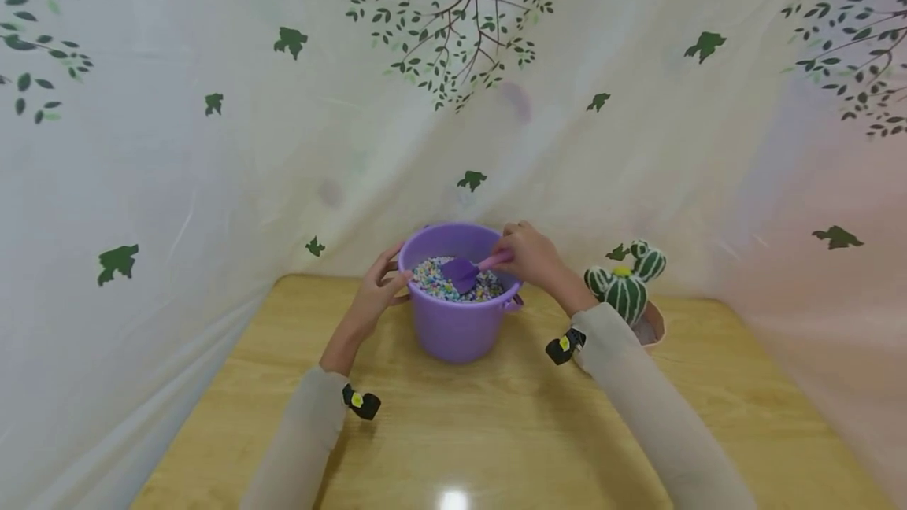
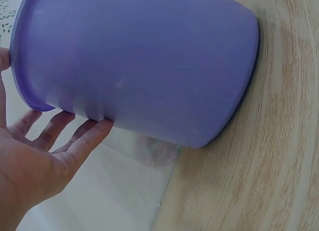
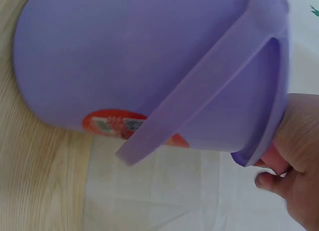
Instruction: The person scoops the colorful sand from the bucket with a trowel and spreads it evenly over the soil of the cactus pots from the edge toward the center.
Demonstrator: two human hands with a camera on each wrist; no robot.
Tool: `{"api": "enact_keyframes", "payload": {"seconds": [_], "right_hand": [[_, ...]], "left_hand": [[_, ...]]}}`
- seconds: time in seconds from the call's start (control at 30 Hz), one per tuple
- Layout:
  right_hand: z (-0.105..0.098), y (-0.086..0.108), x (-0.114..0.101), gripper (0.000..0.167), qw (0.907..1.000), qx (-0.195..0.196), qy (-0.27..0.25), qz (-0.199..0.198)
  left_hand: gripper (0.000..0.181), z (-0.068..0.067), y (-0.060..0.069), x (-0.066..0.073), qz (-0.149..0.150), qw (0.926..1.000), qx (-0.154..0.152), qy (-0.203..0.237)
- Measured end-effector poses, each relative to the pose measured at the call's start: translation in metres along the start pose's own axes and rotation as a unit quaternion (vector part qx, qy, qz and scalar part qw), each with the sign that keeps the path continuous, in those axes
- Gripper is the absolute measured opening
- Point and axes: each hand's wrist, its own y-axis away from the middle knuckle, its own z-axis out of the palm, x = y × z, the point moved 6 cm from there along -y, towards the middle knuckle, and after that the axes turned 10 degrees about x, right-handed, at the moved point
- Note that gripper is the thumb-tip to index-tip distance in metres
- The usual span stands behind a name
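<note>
A purple bucket [image 1: 457, 330] stands upright on the table, partly filled with small multicoloured beads [image 1: 429, 278]. Inside its rim, my right hand [image 1: 531, 255] grips the pink handle of a toy shovel whose purple blade [image 1: 462, 275] lies at the beads, tilted down to the left. My left hand [image 1: 374, 294] rests against the bucket's left side, fingers spread and fairly straight on the outer wall, thumb near the rim. In the right wrist view the bucket's lowered handle [image 3: 199, 86] crosses its wall, and the shovel is mostly hidden.
A knitted cactus [image 1: 627, 290] in a pot stands on the right of the wooden table [image 1: 439, 423], partly behind my right forearm. A pale curtain [image 1: 212, 179] with printed leaves hangs behind the table. An orange-red sticker [image 3: 112, 123] is on the bucket wall.
</note>
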Motion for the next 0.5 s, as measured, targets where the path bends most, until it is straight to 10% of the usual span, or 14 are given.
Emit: {"api": "enact_keyframes", "payload": {"seconds": [0.5], "right_hand": [[-0.0043,0.0041,-0.0023,0.015,0.9983,0.033,-0.049,-0.003]], "left_hand": [[0.066,0.0003,-0.0027,0.0014,-0.004,1.0,0.001,0.003]]}}
